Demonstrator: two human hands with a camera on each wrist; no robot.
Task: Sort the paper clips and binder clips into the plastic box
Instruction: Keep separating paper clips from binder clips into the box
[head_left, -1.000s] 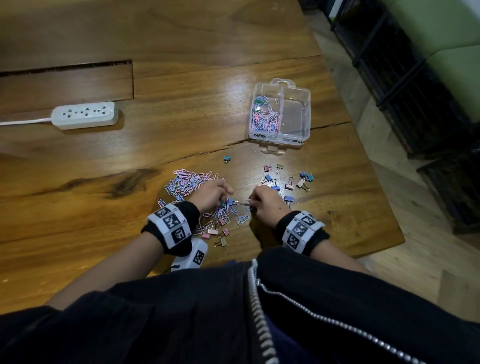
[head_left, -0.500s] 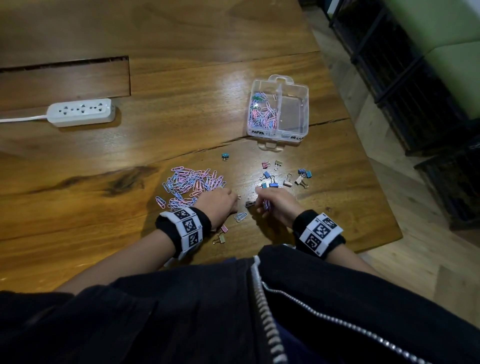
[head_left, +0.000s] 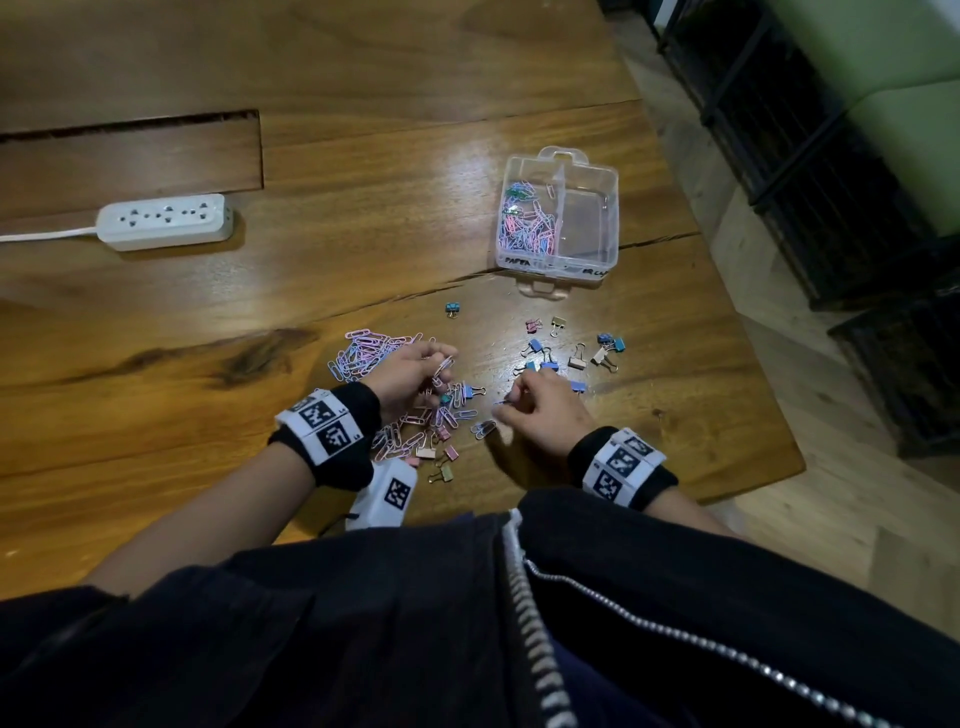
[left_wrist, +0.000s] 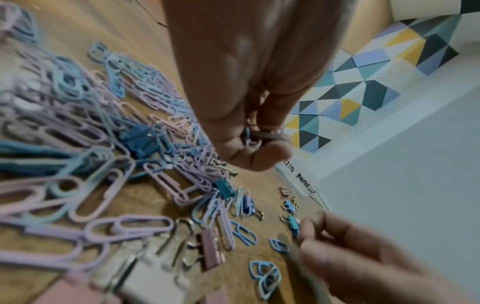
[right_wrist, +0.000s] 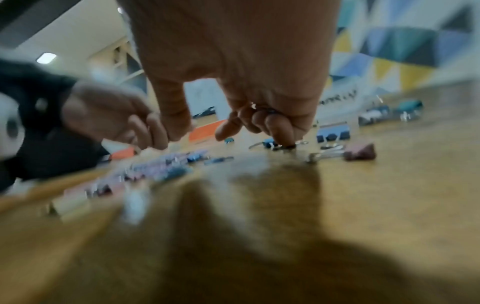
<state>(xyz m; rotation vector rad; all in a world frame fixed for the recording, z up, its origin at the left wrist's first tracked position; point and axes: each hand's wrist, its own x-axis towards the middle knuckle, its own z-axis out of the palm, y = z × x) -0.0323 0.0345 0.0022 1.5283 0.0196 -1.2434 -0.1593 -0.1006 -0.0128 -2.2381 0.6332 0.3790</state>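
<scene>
A clear plastic box (head_left: 614, 223) stands at the far right of the wooden table; its left compartment holds paper clips (head_left: 524, 226), and its right compartment looks bare. A loose pile of pastel paper clips (head_left: 371, 353) (left_wrist: 85, 131) lies by my left hand (head_left: 415, 374). That hand hovers just above the pile, fingers curled round a few paper clips (left_wrist: 250, 136). Small binder clips (head_left: 574, 356) are scattered to the right. My right hand (head_left: 540, 410) (right_wrist: 259, 115) sits low between the two groups. Its fingers are curled and pinch something small and metallic, blurred.
A white power strip (head_left: 166, 221) lies at the far left with its cord running off the frame. More binder clips (head_left: 441, 457) sit near my body. The table's right edge (head_left: 748, 332) drops to the floor, beside black wire shelving (head_left: 831, 182).
My left hand has lifted off the pile with paper clips in its fingers. My right hand has stayed low near the binder clips, still curled.
</scene>
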